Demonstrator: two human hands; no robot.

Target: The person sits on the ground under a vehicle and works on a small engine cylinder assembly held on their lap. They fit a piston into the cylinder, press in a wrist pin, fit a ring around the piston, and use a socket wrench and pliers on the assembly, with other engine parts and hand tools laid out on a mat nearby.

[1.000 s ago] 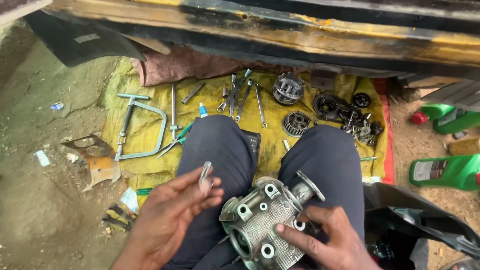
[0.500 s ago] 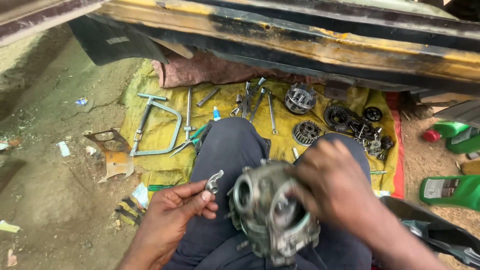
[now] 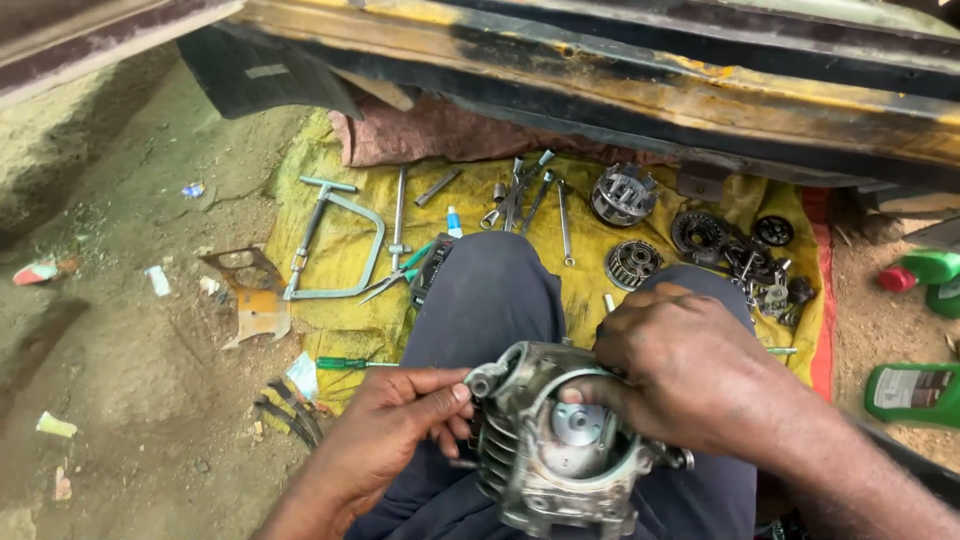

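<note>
Down on the person's lap sits a grey, grimy engine cylinder head [image 3: 555, 450], finned on its left side and open on top, where a round bright metal part shows inside the cavity. The right hand [image 3: 690, 375] curls over its upper right edge, fingers hooked into the opening and gripping it. The left hand [image 3: 385, 435] presses its thumb and fingertips against the finned side near a small tube at the top corner; whether it pinches a loose piece cannot be told. Beyond the knees, a yellow cloth [image 3: 330, 240] carries a hacksaw frame [image 3: 335, 245], spanners [image 3: 520, 195] and clutch gears [image 3: 625, 195], leaving bare dirt open to the left.
</note>
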